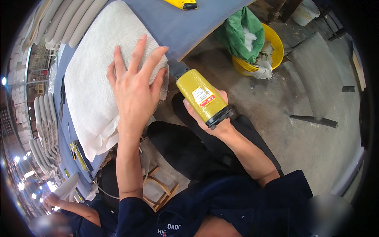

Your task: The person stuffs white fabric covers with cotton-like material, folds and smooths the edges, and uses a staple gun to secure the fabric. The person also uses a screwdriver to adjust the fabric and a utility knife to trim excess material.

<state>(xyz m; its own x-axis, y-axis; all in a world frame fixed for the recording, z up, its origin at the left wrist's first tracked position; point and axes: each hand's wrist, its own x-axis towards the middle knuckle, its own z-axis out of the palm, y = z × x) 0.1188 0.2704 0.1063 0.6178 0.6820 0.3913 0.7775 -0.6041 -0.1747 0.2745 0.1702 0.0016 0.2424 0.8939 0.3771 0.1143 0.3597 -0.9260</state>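
Note:
A seat-shaped panel covered in white woven fabric (96, 71) lies on the blue table (169, 27). My left hand (136, 89) rests on the fabric near its right side, fingers spread and palm down. My right hand (205, 114) is wrapped round a yellow staple gun (197, 93), mostly beneath its body. The dark nose of the staple gun meets the panel's right edge, close to my left thumb; whether it presses on the fabric I cannot tell. Along the lower edge of the panel the fabric hangs loose with a frayed border.
Stacked grey padded panels (75, 19) stand at the far left. A yellow tool (181, 4) lies on the table's far side, another staple gun (81, 156) at its left. Right of the table are a yellow bucket (278, 43) with a green sack (241, 35). A co-worker's arm (79, 209) shows lower left.

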